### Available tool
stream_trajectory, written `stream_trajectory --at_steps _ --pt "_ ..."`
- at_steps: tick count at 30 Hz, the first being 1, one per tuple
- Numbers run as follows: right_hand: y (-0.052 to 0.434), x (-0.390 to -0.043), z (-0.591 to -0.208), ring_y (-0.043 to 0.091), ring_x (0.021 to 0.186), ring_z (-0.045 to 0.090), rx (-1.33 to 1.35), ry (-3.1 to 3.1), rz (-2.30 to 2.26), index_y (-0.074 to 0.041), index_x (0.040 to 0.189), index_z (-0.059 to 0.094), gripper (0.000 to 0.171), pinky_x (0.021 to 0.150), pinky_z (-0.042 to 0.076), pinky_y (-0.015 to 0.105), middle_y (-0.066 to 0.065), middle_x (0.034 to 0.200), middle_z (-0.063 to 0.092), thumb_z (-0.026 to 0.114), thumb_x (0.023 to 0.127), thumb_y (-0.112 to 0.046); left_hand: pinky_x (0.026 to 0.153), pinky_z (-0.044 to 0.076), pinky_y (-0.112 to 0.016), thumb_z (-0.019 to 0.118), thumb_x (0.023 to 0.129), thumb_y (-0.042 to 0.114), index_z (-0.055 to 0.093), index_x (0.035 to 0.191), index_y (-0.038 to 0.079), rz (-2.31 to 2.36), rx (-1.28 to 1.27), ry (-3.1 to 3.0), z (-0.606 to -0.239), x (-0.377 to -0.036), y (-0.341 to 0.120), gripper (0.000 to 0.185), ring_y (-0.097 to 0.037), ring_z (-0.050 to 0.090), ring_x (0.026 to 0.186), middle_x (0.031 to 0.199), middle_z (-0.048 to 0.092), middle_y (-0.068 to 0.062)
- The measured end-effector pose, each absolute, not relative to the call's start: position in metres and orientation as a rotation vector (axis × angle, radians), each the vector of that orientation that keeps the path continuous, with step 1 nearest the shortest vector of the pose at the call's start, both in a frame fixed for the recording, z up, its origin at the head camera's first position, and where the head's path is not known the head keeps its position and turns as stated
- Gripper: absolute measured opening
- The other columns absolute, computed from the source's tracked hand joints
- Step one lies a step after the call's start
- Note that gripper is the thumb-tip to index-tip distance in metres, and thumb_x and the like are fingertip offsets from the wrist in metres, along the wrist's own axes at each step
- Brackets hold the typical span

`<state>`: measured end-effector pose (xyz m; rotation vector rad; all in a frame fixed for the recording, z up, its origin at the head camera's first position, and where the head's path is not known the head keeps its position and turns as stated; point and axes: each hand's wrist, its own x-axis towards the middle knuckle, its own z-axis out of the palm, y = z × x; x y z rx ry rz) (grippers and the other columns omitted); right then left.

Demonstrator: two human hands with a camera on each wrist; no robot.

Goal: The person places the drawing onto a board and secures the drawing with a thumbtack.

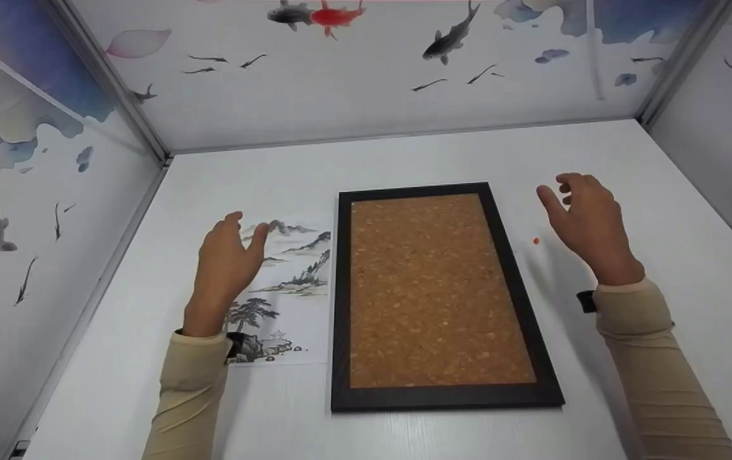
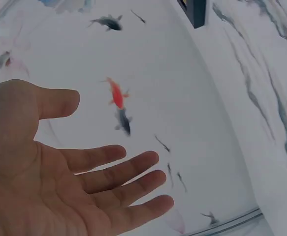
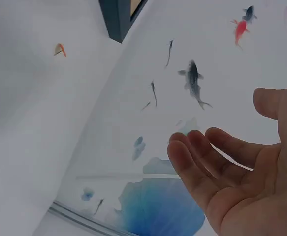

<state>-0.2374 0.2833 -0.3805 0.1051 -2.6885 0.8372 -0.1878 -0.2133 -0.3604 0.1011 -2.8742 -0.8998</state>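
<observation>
A cork board in a black frame lies flat on the white table. Left of it lies a paper print of an ink landscape. My left hand hovers over the print's left edge, fingers spread, holding nothing; its bare palm shows in the left wrist view. My right hand hangs above the table to the right of the board, fingers loosely curved and holding nothing, seen also as a bare palm. A small orange pushpin lies on the table between the board and my right hand; the same pin shows in the right wrist view.
White walls painted with fish and blue washes close in the table on the left, back and right. A corner of the black frame shows in the right wrist view.
</observation>
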Motion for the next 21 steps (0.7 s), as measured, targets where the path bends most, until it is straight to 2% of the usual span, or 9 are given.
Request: stream_trajectory --at_steps 4,8,15,21 --pt "0.287 -0.246 -0.392 0.049 0.100 0.066 0.077 -2.753 0.835 0.014 0.128 0.060 0.055 0.079 0.051 0.062 0.036 0.114 0.065 0.056 0.105 -0.035 0.104 0.043 -0.063 0.051 0.107 0.032 0.041 0.147 -0.014 -0.935 0.177 -2.894 -0.371 -0.187 -0.235 0.062 -0.052 0.051 0.130 0.142 0.051 -0.037" --pt "0.290 -0.252 -0.404 0.048 0.094 0.066 0.089 -2.823 0.813 0.015 0.122 0.064 0.045 0.077 0.051 0.059 0.036 0.111 0.067 0.060 0.103 -0.026 0.098 0.047 -0.063 0.053 0.105 0.026 0.048 0.136 -0.021 -0.833 0.202 -2.952 -0.387 -0.185 -0.254 0.057 -0.055 0.055 0.120 0.131 0.054 -0.041" --pt "0.292 -0.262 -0.420 0.049 0.094 0.066 0.122 -2.962 0.747 0.017 0.116 0.066 0.038 0.079 0.051 0.060 0.036 0.107 0.068 0.065 0.097 -0.015 0.089 0.050 -0.065 0.061 0.099 0.024 0.050 0.124 -0.028 -0.623 0.260 -3.090 -0.413 -0.180 -0.280 0.060 -0.062 0.057 0.107 0.117 0.054 -0.048" --pt "0.293 -0.272 -0.429 0.050 0.096 0.066 0.135 -3.057 0.736 0.019 0.115 0.066 0.038 0.081 0.053 0.059 0.037 0.112 0.067 0.065 0.095 -0.013 0.082 0.053 -0.061 0.069 0.092 0.023 0.050 0.120 -0.029 -0.584 0.334 -3.155 -0.422 -0.178 -0.291 0.062 -0.052 0.061 0.094 0.110 0.054 -0.046"
